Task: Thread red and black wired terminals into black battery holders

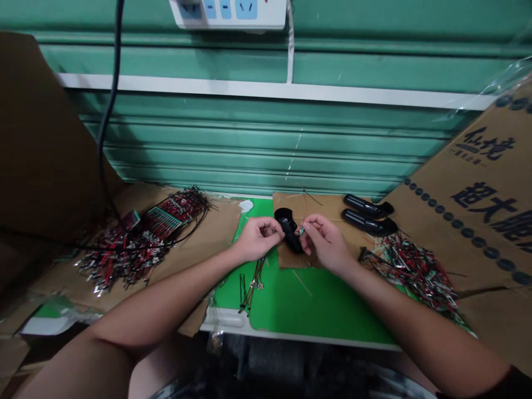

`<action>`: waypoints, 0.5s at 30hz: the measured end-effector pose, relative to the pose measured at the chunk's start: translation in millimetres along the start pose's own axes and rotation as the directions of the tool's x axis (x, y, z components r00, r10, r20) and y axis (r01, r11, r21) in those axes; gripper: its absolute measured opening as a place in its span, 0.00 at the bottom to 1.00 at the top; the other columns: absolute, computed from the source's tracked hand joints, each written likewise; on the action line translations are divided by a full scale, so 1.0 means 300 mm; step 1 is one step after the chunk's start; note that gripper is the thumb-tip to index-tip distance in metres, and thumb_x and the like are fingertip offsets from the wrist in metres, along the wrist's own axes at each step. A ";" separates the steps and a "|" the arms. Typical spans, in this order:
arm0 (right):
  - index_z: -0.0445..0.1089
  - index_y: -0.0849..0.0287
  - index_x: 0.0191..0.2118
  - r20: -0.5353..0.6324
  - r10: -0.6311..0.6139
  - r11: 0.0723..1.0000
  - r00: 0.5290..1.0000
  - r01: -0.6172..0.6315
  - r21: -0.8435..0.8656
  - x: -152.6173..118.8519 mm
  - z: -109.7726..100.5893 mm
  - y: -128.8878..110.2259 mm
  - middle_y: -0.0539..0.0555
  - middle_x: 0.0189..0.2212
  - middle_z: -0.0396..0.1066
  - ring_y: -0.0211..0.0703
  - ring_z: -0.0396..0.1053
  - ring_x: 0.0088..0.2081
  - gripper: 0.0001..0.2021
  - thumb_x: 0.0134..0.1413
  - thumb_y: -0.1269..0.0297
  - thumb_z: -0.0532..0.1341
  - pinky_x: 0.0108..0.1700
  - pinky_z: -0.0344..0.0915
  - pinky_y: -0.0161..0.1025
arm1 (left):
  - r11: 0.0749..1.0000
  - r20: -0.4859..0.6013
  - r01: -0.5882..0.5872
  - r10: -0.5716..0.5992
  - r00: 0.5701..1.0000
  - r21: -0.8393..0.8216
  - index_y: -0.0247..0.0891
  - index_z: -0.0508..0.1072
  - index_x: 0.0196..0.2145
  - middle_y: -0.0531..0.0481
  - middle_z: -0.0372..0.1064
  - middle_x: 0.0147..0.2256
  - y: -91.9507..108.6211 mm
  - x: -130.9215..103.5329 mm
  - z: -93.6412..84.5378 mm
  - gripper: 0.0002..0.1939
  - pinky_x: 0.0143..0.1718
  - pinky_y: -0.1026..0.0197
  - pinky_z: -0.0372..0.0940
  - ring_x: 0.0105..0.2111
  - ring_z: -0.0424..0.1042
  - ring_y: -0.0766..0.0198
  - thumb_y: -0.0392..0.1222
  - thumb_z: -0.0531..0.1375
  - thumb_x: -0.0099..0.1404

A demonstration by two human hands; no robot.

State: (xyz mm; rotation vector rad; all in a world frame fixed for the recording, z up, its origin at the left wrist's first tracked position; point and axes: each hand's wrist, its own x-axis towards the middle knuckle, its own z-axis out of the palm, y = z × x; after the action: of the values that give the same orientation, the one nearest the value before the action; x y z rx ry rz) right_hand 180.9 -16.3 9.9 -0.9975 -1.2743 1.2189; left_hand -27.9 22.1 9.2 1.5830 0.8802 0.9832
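My right hand (326, 241) pinches a small green circuit board (301, 230) with thin wires, just right of a black curved plastic shell (290, 235). On the other side of the shell, the fingers of my left hand (258, 239) are closed on thin wires (271, 229), whose far ends I cannot make out. The shell lies on a piece of cardboard (286, 260) between both hands. Several red and black wires with metal tabs (256, 284) rest on the green mat below my left hand.
Heaps of wired parts lie at left (124, 255) and right (419, 271). Two more black shells (369, 221) sit at the cardboard's right. A black cable (106, 122) hangs at left. Cardboard walls flank the green tabletop (320, 305); a power strip (233, 14) is above.
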 end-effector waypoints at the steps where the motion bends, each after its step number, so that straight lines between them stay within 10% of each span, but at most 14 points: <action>1: 0.66 0.54 0.38 0.002 -0.009 1.000 1.000 0.009 -0.009 -0.002 0.001 -0.004 0.47 0.27 0.71 0.36 0.65 0.22 0.22 0.61 0.40 0.67 0.21 0.63 0.33 | 1.000 0.005 -0.012 0.012 1.000 0.007 0.36 0.76 0.27 0.55 0.64 0.20 0.004 -0.001 0.000 0.11 0.24 0.64 0.51 0.21 0.57 0.69 0.46 0.70 0.56; 9: 0.72 0.56 0.42 0.165 -0.003 0.979 0.986 0.036 -0.201 -0.042 0.018 -0.012 0.45 0.21 0.66 0.35 0.60 0.21 0.20 0.68 0.42 0.63 0.22 0.56 0.33 | 0.995 -0.087 -0.055 0.048 0.995 -0.077 0.37 0.86 0.35 0.43 0.83 0.36 0.040 0.001 0.018 0.15 0.44 0.56 0.72 0.37 0.79 0.57 0.53 0.72 0.61; 15: 0.72 0.57 0.43 0.174 0.076 0.989 0.982 -0.053 -0.137 -0.044 0.020 -0.009 0.45 0.21 0.69 0.35 0.62 0.19 0.21 0.66 0.41 0.64 0.21 0.58 0.33 | 0.990 -0.108 -0.037 0.023 0.994 -0.132 0.36 0.86 0.32 0.44 0.83 0.33 0.031 -0.002 0.021 0.15 0.39 0.57 0.72 0.32 0.78 0.59 0.52 0.75 0.58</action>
State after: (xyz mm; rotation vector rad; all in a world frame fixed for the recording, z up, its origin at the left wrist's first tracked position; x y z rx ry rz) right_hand 176.4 -30.3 11.4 -1.0493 -1.4885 1.3116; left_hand -21.6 17.3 17.3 1.4444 0.8465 1.1338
